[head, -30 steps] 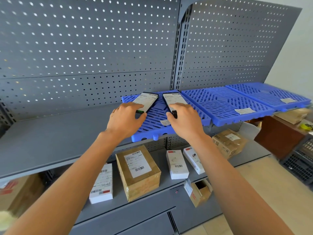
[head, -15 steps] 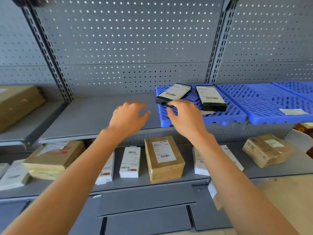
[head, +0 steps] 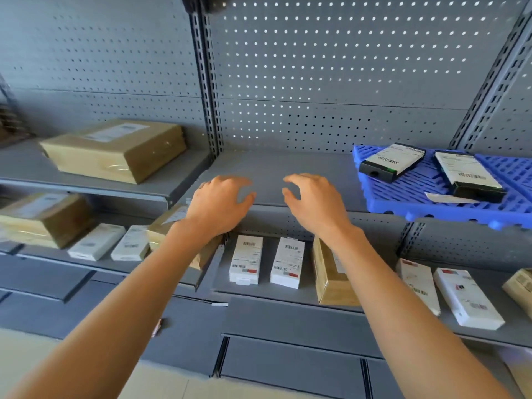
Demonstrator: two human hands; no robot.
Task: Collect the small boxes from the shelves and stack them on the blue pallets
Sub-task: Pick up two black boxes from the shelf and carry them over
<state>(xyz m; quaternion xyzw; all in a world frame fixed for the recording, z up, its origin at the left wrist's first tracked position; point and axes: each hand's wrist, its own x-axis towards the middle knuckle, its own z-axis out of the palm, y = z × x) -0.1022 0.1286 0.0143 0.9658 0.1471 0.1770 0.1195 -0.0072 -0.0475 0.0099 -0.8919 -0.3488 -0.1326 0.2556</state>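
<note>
Both grips (head: 220,201) (head: 313,198) empty, fingers curled

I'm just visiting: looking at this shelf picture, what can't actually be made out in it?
Head view only:
- Brown box: the right forearm covers most of its label.
- Brown box behind the left hand: mostly hidden by the wrist.
- Left-side brown boxes: motion-blurred, labels unreadable.
- Blue pallet: cut off by the right edge.
- White boxes: print too small to read.
</note>
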